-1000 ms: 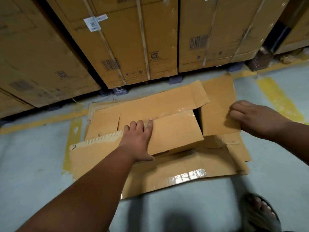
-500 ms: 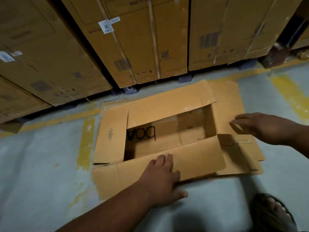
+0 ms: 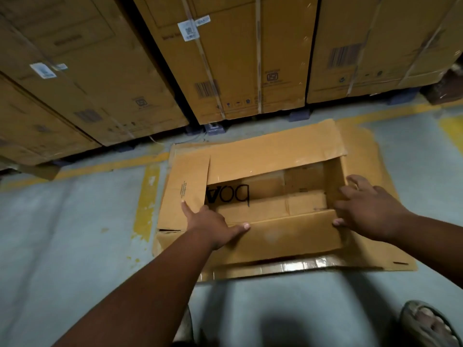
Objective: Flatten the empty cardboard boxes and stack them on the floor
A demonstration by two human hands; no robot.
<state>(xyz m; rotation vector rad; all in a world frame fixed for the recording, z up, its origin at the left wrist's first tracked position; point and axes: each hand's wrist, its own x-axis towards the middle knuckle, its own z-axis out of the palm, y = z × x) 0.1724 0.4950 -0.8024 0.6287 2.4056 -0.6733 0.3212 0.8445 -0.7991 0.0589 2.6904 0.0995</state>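
Note:
An empty brown cardboard box [image 3: 275,156] stands open on the floor with its flaps spread outward and black lettering visible inside. It sits on a flattened cardboard sheet [image 3: 375,259] with shiny tape along its near edge. My left hand [image 3: 210,224] rests on the box's near-left corner, index finger straight on the left flap and thumb on the near flap. My right hand [image 3: 370,209] grips the near-right corner, fingers curled over the right wall and thumb against the near flap.
Large strapped cartons [image 3: 238,71] on blue pallets line the far side, close behind the box. Yellow floor lines [image 3: 147,201] run left of and behind it. My sandalled foot [image 3: 426,324] is at the lower right. Grey concrete floor [image 3: 75,246] spreads to the left.
The box went from collapsed flaps to standing open. My left hand moved from the near flap to the near-left corner, and my right hand came in to grip the near-right corner.

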